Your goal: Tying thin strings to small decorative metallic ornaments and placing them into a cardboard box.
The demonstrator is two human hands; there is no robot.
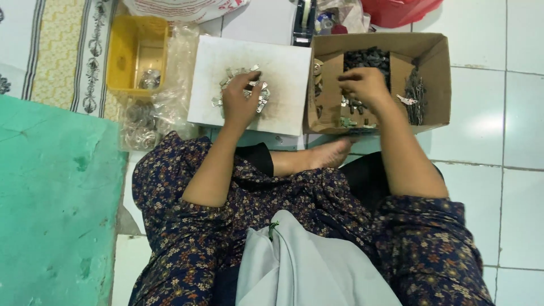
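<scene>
White floor tiles (498, 187) are spreading out under us as we are sitting cross-legged, looking straight down, with a green surface (56, 209) filling the lower left and a patterned cloth (62, 56) lying beyond it.

Our left hand (241, 99) is pressing down on a pile of small silvery metal clips (262, 96), and that pile is sitting in the middle of a smudged white board (283, 68) laid flat on the floor. The fingers are curling into the heap, touching the pieces, but we cannot tell whether any one piece is actually being pinched.

Our right hand (365, 85) is reaching into a cardboard box (436, 51) just beside the board. The fingers are bunching together over little metal parts (354, 105) near the front of the box; whether they are gripping one is hidden by the knuckles. Behind the hand a heap of dark pieces (368, 56) is filling the middle compartment, and a bundle of thin wire pins (416, 96) is lying in the right-hand compartment.

Off to the left, a yellow plastic tub (127, 51) is standing with a few shiny bits inside, and a clear plastic bag (141, 122) of metal rings is slumping just below it. A tape dispenser (305, 20) is standing at the top edge, near a red bag (399, 11). Our bare foot (328, 154) is poking out just under the box.
</scene>
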